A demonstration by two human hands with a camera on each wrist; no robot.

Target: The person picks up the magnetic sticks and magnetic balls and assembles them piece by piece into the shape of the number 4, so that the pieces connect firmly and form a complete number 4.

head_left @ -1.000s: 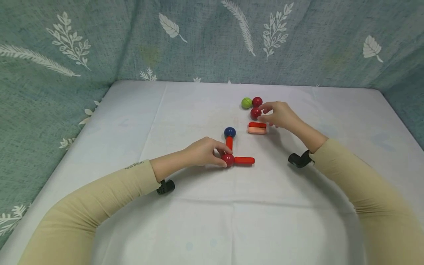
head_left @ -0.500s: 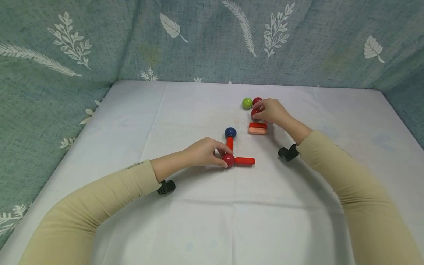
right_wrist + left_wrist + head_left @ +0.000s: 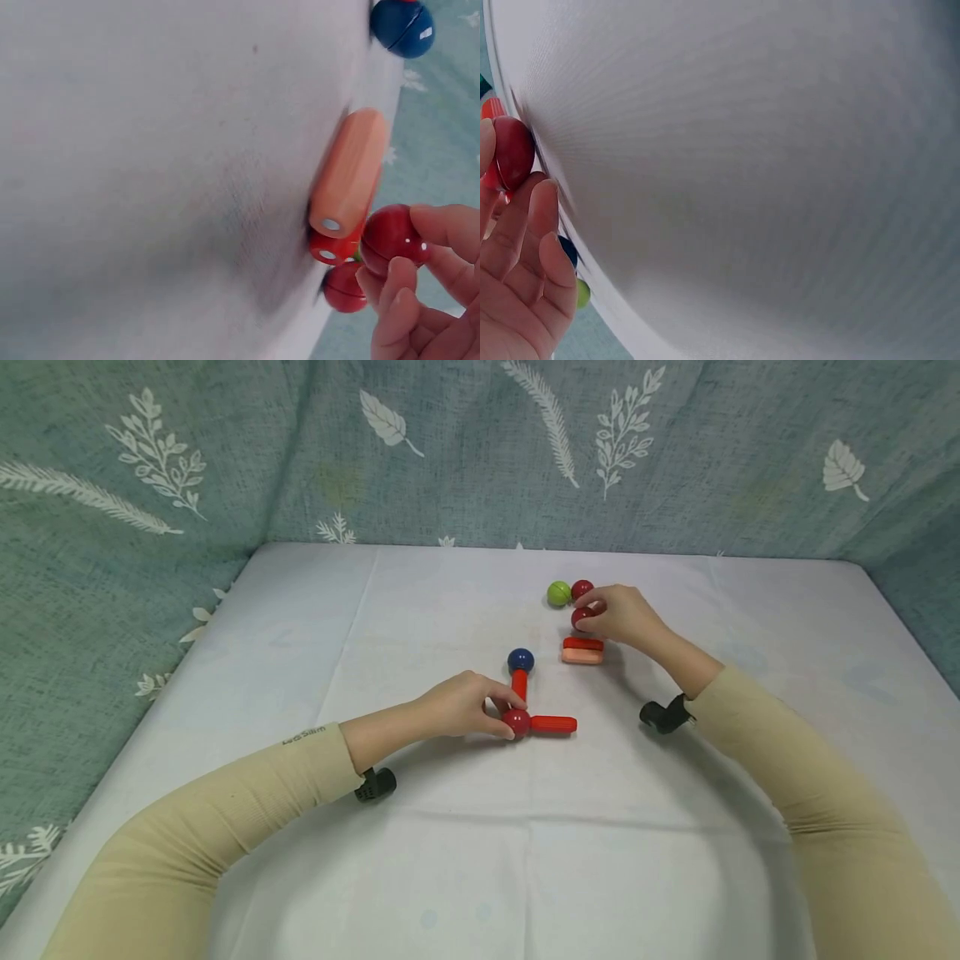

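In the head view my left hand (image 3: 468, 703) pinches a glossy red ball (image 3: 517, 722) between thumb and fingers. Two red rods meet at that ball: one red rod (image 3: 553, 724) points right, the other red rod (image 3: 519, 685) runs back to a dark blue ball (image 3: 521, 660). Farther back on the right, my right hand (image 3: 624, 614) pinches another red ball (image 3: 391, 238) by thumb and fingertips. Just in front of it, an orange rod (image 3: 349, 174) lies alongside a red rod (image 3: 334, 247); both show pale discs on their ends.
Behind the right hand, a green ball (image 3: 558, 593) and a third red ball (image 3: 582, 590) sit side by side on the white cloth (image 3: 420, 877). A leaf-patterned curtain (image 3: 465, 452) hangs along the table's back edge. Each wrist carries a small black camera (image 3: 664, 717).
My right hand has moved in around the front red ball, gripped it and shifted it slightly to the right. The left hand keeps its hold on its ball with no visible movement.
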